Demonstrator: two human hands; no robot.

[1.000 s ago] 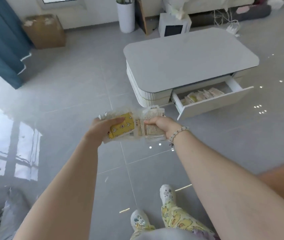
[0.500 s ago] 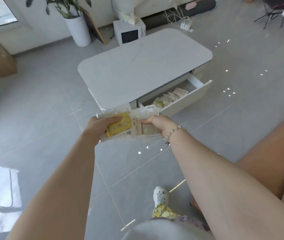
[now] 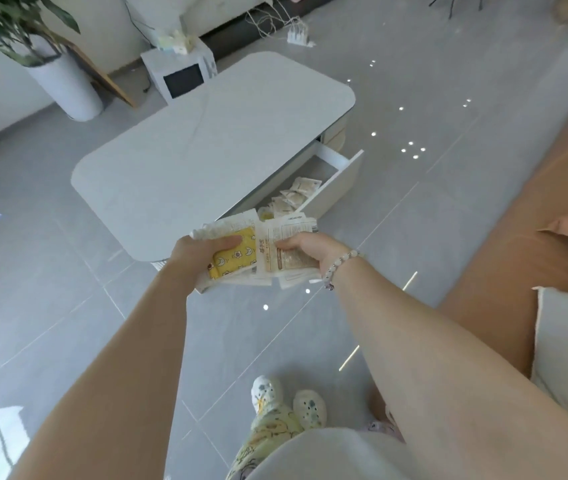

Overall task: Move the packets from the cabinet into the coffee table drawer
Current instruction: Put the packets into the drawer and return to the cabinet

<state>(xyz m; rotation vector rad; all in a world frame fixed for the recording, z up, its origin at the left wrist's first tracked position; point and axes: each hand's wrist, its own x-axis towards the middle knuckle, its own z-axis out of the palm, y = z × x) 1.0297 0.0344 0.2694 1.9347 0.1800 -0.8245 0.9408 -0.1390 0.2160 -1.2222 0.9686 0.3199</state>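
At frame centre my left hand is closed on a yellow packet, thumb on top. My right hand is closed on a beige printed packet; further packets are stacked beneath both, count not discernible. The coffee table fills the upper middle of the frame. Its drawer stands open at centre right, with several packets already inside. Status, as I judge it: partly complete. The held stack is above the floor, just short of the drawer, not yet deposited. The cabinet is out of view, so I cannot tell what remains there.
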